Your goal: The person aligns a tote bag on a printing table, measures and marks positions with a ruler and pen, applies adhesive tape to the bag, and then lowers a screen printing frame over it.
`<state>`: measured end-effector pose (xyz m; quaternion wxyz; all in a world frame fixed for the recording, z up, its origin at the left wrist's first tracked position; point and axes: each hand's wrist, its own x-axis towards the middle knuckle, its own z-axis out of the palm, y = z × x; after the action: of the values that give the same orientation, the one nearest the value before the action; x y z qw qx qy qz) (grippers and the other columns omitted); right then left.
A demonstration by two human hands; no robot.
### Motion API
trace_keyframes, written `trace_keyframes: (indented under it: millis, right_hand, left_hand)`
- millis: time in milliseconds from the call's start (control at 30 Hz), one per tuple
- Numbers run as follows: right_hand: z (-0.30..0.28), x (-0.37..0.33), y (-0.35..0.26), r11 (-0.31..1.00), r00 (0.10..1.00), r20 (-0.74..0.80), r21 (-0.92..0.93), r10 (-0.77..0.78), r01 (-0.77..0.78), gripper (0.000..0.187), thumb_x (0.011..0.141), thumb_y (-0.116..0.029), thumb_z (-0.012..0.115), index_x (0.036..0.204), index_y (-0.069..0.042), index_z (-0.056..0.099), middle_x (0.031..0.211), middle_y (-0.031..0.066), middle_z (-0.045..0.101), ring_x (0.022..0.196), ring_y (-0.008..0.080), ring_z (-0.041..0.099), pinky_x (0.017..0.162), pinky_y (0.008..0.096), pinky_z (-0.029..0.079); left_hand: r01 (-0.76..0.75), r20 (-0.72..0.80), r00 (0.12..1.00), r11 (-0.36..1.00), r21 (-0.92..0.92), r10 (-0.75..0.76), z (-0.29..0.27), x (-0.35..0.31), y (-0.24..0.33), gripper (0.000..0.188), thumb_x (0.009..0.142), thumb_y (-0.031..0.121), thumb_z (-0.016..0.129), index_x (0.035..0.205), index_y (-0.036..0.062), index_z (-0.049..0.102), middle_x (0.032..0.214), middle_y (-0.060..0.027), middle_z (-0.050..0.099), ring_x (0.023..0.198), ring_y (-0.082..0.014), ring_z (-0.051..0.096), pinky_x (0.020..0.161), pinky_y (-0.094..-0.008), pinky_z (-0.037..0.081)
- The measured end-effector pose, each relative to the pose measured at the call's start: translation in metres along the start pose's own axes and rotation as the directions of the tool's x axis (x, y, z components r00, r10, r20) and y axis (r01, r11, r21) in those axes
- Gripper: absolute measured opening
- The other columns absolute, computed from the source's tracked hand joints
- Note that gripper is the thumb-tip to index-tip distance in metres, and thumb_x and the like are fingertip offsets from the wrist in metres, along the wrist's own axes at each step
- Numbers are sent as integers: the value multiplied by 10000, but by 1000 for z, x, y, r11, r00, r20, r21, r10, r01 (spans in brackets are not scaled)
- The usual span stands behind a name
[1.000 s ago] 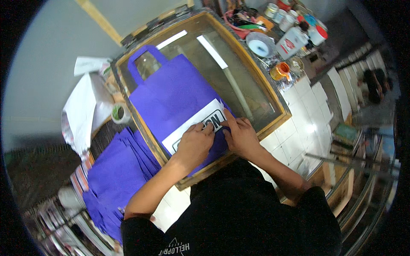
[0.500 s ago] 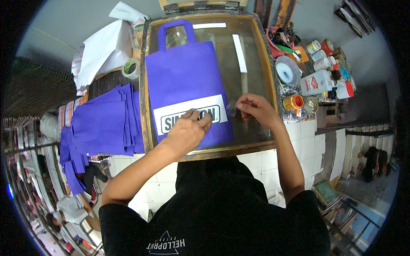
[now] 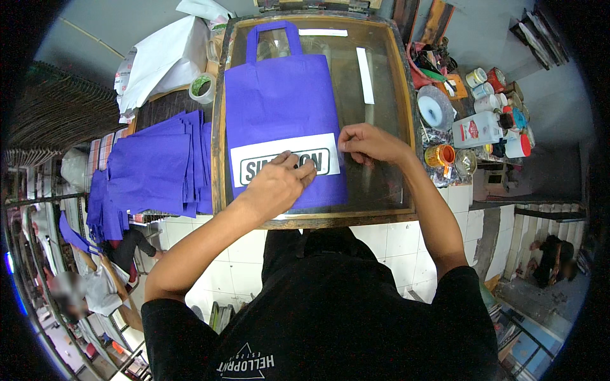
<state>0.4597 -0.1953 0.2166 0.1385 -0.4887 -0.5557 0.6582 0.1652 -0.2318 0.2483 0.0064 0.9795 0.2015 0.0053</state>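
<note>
Purple bag [image 3: 281, 101] lies flat under white sheet [image 3: 260, 151], left fingers [image 3: 305, 169] loose, right fingers [image 3: 352, 133] pinched

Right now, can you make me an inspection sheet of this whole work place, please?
Surface: glass top in a wooden frame; two white strips show there.
Job's things: purple bag lying on the glass, white printed sheet across its lower part.
Clutter: purple fabric pile and tape roll at left; jars and bottles crowded at right.
Hands: left hand rests on the sheet; right hand is by its right edge, grip unclear.
Cables: nothing seen.
Surroundings: tiled floor; one person far left, another person far right.
</note>
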Motion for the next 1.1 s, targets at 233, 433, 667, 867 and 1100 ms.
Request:
trace_keyframes:
  millis: [233, 433, 667, 867, 1100]
  right_hand:
    - [-8, 16, -4, 996, 994, -82, 42, -74, 78, 183, 990, -241, 649, 989, -58, 649, 640, 8, 575, 455, 85, 511, 408, 249, 399]
    - [-23, 28, -19, 994, 1000, -12, -108, -5, 4, 187, 982, -259, 652, 999, -72, 660, 630, -11, 541, 480, 89, 508, 415, 274, 409]
    - [-30, 47, -50, 951, 985, 146, -307, 88, -39, 187, 975, -268, 655, 973, -81, 647, 616, -14, 508, 470, 98, 482, 411, 286, 387]
    - [-31, 58, -48, 923, 986, 121, -378, 117, -64, 193, 1004, -278, 644, 963, -89, 638, 599, -28, 477, 460, 91, 453, 413, 283, 369]
    - [-24, 53, -48, 904, 997, 42, -425, 60, -36, 245, 930, -311, 736, 934, -84, 647, 628, -2, 533, 495, 101, 486, 445, 306, 394]
  left_hand:
    - [5, 4, 1000, 1000, 5, -5, -2, -1, 1, 437, 851, 126, 619, 1271, 34, 697, 1258, -50, 641, 1066, -250, 637, 912, -323, 583]
    - [2, 35, 999, 1000, 4, -2, -1, 1, -1, 442, 857, 132, 612, 1283, 46, 694, 1246, -45, 640, 1045, -237, 639, 838, -298, 601]
    - [0, 56, 998, 1000, 19, -1, -3, 1, -1, 429, 870, 138, 606, 1283, 61, 693, 1230, -35, 632, 1045, -232, 641, 812, -297, 603]
    - [1, 71, 997, 1000, -2, -1, -6, 2, -1, 424, 873, 142, 606, 1279, 53, 692, 1224, -42, 629, 1062, -234, 638, 826, -298, 600]
    - [15, 90, 996, 1000, -1, -15, -4, 1, -1, 414, 876, 135, 602, 1267, 37, 694, 1238, -48, 623, 1089, -242, 631, 850, -309, 601]
